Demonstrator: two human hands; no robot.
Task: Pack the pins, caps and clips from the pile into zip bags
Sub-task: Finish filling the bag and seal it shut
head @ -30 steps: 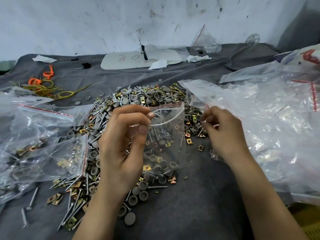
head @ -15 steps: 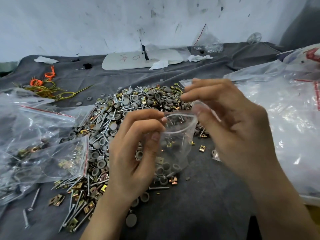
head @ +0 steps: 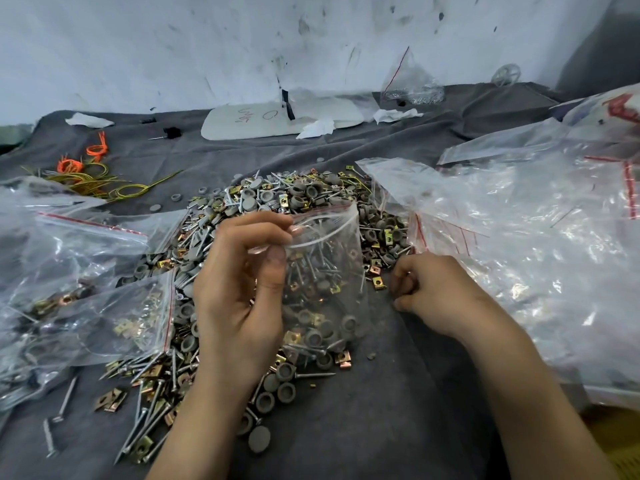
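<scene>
Plastic zip bag [head: 325,271], part-filled, is pinched at its mouth by your left hand [head: 239,292]; your right hand [head: 436,292] curls beside the pile [head: 294,195], whether holding anything unclear.

We see through one wide-angle camera worn on the head, looking forward and down across the bench [head: 346,427] toward the smudged wall [head: 207,46] at its far edge. It sits close: both forearms [head: 194,427] enter from the bottom edge, the left hand [head: 239,292] and the zip bag [head: 325,271] it pinches fill the centre, the right hand [head: 436,292] sits just beside, and the pile [head: 298,195] lies behind them. The bench's left and right sides run out of frame
</scene>
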